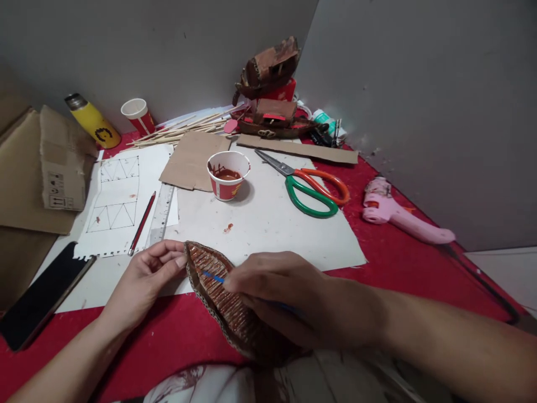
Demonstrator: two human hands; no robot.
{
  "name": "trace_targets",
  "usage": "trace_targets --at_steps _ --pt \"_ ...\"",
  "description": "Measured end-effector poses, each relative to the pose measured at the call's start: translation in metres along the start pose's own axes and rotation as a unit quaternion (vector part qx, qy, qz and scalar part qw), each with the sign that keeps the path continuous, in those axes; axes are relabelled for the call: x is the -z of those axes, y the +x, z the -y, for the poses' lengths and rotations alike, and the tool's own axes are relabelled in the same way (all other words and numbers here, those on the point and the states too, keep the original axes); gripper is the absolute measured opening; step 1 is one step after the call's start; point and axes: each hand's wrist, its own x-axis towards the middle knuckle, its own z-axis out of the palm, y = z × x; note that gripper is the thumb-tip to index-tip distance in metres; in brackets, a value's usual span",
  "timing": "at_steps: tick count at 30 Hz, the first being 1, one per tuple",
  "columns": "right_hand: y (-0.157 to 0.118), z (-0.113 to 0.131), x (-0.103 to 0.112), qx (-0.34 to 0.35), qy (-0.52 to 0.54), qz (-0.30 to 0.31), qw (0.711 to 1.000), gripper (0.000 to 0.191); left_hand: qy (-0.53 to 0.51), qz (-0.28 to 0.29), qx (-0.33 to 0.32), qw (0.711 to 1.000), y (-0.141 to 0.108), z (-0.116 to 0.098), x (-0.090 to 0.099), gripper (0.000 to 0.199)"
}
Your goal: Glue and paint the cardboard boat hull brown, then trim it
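A cardboard boat hull (220, 295) with ribbed, brown-painted slats inside lies at the table's near edge, tilted toward me. My left hand (157, 266) pinches its pointed tip between thumb and fingers. In my right hand (279, 285) is a thin blue paintbrush (212, 276), its bristles down on the slats near that tip. The hull's near end is dark and partly hidden under my right hand. Beyond the hull stands a paper cup (226, 191) with reddish-brown paint inside and smears on its inner wall.
Scissors (312, 193) and a pink glue gun (405, 218) lie to the right. Two finished model boats (272, 120) stand at the back by thin sticks (180, 129). At left are a phone (44, 291), a pencil (142, 224), a drawing (117, 193), a yellow bottle (94, 120) and cardboard (62, 162).
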Motion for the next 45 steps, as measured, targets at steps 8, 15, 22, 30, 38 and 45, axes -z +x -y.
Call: trace_targets --at_steps 8,15,22,30,38,45 --pt "-0.001 0.007 0.007 -0.003 -0.035 0.014 0.999 0.022 0.011 -0.010 -0.002 1.000 0.000 0.000 0.000 0.019" --pt "-0.002 0.004 0.008 -0.018 -0.004 0.035 0.999 0.020 0.035 -0.011 -0.011 0.999 -0.001 0.001 0.002 0.017" --pt "-0.003 -0.005 0.005 0.006 -0.044 0.004 0.999 0.029 0.028 -0.012 -0.005 1.000 -0.001 0.001 0.000 0.015" --pt "-0.002 -0.008 0.004 0.014 -0.024 -0.012 1.000 0.034 0.032 -0.007 -0.008 0.999 -0.002 -0.001 -0.001 0.013" --pt "0.000 -0.005 0.004 0.015 -0.078 -0.004 0.997 0.025 0.041 -0.013 -0.008 0.999 -0.002 -0.004 -0.003 0.015" --pt "0.004 -0.001 0.001 0.029 -0.134 0.002 0.991 0.016 0.040 -0.012 -0.001 0.999 -0.003 -0.001 -0.002 0.015"
